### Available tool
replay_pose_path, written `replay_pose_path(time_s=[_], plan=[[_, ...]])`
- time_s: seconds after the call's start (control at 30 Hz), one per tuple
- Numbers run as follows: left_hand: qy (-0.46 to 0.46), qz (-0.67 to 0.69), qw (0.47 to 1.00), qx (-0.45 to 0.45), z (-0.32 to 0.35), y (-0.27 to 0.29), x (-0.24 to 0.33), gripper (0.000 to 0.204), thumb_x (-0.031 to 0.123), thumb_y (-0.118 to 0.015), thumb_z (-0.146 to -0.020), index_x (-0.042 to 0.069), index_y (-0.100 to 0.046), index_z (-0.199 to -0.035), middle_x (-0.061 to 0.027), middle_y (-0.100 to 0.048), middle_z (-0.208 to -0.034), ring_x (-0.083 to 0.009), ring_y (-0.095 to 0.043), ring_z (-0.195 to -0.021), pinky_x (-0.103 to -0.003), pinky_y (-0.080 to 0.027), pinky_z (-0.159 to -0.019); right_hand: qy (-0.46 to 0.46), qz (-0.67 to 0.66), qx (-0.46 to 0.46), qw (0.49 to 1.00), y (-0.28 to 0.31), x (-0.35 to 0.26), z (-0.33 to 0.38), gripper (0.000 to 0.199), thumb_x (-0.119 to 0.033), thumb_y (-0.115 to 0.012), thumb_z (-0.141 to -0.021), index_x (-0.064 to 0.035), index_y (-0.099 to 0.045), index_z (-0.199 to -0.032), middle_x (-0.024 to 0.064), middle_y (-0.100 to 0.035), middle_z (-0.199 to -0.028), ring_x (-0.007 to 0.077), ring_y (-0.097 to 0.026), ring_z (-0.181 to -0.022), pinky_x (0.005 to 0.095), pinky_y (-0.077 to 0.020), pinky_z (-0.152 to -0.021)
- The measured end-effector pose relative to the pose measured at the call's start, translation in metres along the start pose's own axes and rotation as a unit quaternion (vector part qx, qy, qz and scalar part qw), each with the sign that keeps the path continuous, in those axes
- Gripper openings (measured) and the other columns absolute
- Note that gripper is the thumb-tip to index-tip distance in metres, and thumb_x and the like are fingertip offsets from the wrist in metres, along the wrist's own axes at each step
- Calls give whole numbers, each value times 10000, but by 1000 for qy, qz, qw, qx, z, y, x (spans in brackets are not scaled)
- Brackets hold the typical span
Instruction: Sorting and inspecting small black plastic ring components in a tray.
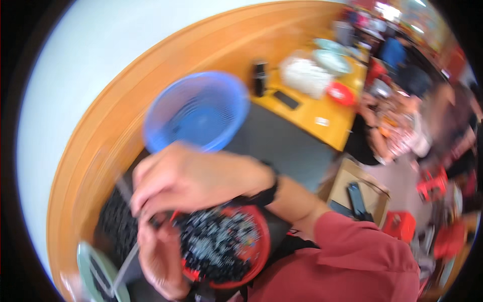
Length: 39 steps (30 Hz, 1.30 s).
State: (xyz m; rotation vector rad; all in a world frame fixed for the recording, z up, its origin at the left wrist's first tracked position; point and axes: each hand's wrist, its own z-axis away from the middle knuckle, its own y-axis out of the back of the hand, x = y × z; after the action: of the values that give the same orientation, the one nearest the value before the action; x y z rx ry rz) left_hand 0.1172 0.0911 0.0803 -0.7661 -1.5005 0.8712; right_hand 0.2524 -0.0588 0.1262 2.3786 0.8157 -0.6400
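My right hand (183, 176), with a black band on its wrist, reaches across from the right, its fingers bent and closed together. Just below it is my left hand (160, 259), its fingertips meeting those of the right. Blur hides what is pinched between them. A thin pale strip (126, 267) runs down and left from beside my left hand. Under and beside the hands stands a red basin (264, 251) filled with small black and grey pieces (216, 241). A heap of small black pieces (115, 221) lies on the dark table surface to the left.
Beyond the hands sits a blue plastic basket (234, 103). A pale green tray (88, 261) is at lower left. Farther off are a black bottle (259, 78), a phone (287, 99), a white bag (304, 75) and a red lid (341, 94). Other people sit at the right.
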Motion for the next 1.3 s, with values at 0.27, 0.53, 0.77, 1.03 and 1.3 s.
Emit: replay_pose_path(time_s=[0.27, 0.53, 0.77, 1.03, 1.3], plan=[[-34, -107, 993, 26, -2, -11, 10, 413, 26, -625, -904, -3, -486, -1291, -95, -627, -1133, -147, -612, -946, -281, -491, -878, -61, -15, -23, 998, -9, 3, -5, 127, -61, -634, -865, -5, -680, -970, 109, -657, -869, 244, -646, -780, 320, -493, -700], [-50, -139, 987, 63, -2, -12, 9, 373, 18, -588, -927, 4, -485, -1286, -84, -635, -1095, -150, -636, -909, -271, -507, -837, -64, 27, -43, 997, -7, -1, -6, 121, 11, -636, -858, 23, -664, -974, 112, -666, -939, 210, -640, -842, 295, -499, -740], [-49, -136, 987, 72, -3, -11, 7, 373, 38, -596, -930, 7, -486, -1285, -62, -636, -1060, -143, -637, -902, -255, -506, -798, -36, 55, -16, 998, -15, 3, -5, 128, -54, -641, -864, -7, -675, -978, 112, -645, -861, 275, -624, -777, 335, -488, -675], [-52, -66, 993, 79, 2, -8, 6, 317, 113, -600, -945, 106, -534, -1255, -1, -615, -1103, -117, -580, -1024, -281, -443, -903, 50, 199, -11, 979, -28, -3, -6, 322, -168, -717, -796, -91, -652, -1102, 29, -651, -936, 206, -603, -808, 329, -399, -735], [-53, -74, 994, 69, 1, -5, 8, 304, 175, -569, -970, 94, -539, -1260, -33, -577, -1199, -133, -540, -1107, -330, -401, -994, 108, 313, 27, 943, -39, 5, -8, 452, -164, -812, -648, -59, -681, -1069, 48, -658, -1001, 202, -618, -851, 357, -446, -777]])
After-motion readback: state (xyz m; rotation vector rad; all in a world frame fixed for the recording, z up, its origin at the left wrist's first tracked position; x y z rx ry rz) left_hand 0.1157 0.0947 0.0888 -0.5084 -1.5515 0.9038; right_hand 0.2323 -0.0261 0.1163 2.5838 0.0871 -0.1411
